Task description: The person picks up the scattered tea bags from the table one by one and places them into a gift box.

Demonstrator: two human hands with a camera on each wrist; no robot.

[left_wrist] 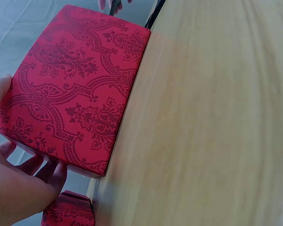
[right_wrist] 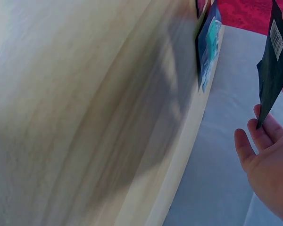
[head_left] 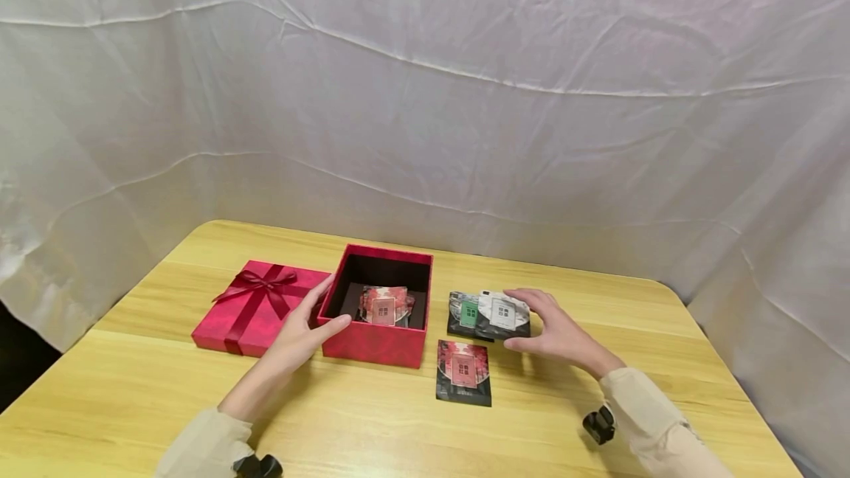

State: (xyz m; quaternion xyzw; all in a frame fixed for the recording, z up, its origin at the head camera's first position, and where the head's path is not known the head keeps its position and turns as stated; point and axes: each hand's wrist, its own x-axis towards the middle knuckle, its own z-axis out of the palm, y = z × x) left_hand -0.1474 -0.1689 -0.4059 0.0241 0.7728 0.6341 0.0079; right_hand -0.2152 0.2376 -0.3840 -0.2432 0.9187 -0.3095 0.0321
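Note:
My left hand holds the near-left corner of an open red gift box, its thumb at the front rim and fingers along the left side. The box's patterned wall fills much of the left wrist view. Several red-labelled sachets lie on its dark bottom. My right hand pinches a white-labelled sachet by its right side, raised off the table. Its dark back with a barcode faces the right wrist camera. Beside it, a green-labelled sachet lies partly overlapped.
A red lid with a ribbon bow lies left of the box. One red-labelled sachet is flat on the wooden table, right of the box's front. A pale cloth hangs behind the table.

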